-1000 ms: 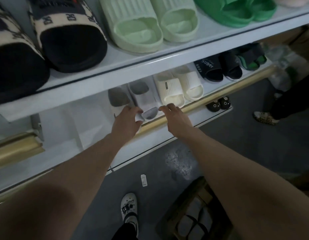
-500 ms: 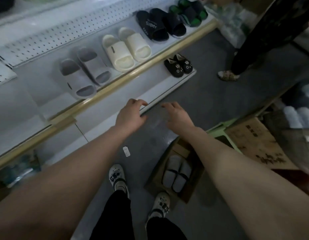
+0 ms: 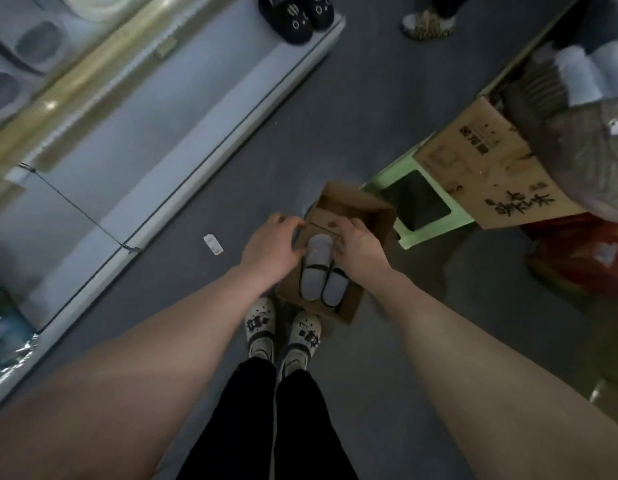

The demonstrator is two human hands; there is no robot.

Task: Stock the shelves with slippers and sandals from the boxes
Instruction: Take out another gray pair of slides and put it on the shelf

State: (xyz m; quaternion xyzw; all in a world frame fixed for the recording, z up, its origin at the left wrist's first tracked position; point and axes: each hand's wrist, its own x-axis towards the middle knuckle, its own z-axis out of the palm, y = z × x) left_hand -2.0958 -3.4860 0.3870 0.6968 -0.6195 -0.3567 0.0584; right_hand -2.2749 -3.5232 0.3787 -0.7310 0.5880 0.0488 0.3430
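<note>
A pair of grey slippers [image 3: 314, 275] lies side by side in a small open cardboard box [image 3: 366, 209] on the floor, just in front of my feet. My left hand [image 3: 269, 244] curls around the left side of the pair at the toe end. On the right side of the toes, my right hand [image 3: 359, 247] curls in the same way. The left slipper's toe shows between my hands. The shelf unit [image 3: 162, 133] runs along the left, with grey slides [image 3: 34, 46] on an upper level and black cat-face slippers [image 3: 293, 15] on the base shelf.
A green plastic stool [image 3: 421, 202] stands right of the small box, under a large printed carton [image 3: 491, 168] with fluffy slippers beside it. Another person's patterned shoe [image 3: 427, 24] is at the top. A white tag [image 3: 213, 244] lies on the grey floor.
My hands left the grey slides on the shelf and dropped to the box on the floor. My view swung down from the shelves, and both hands now close on the grey slippers.
</note>
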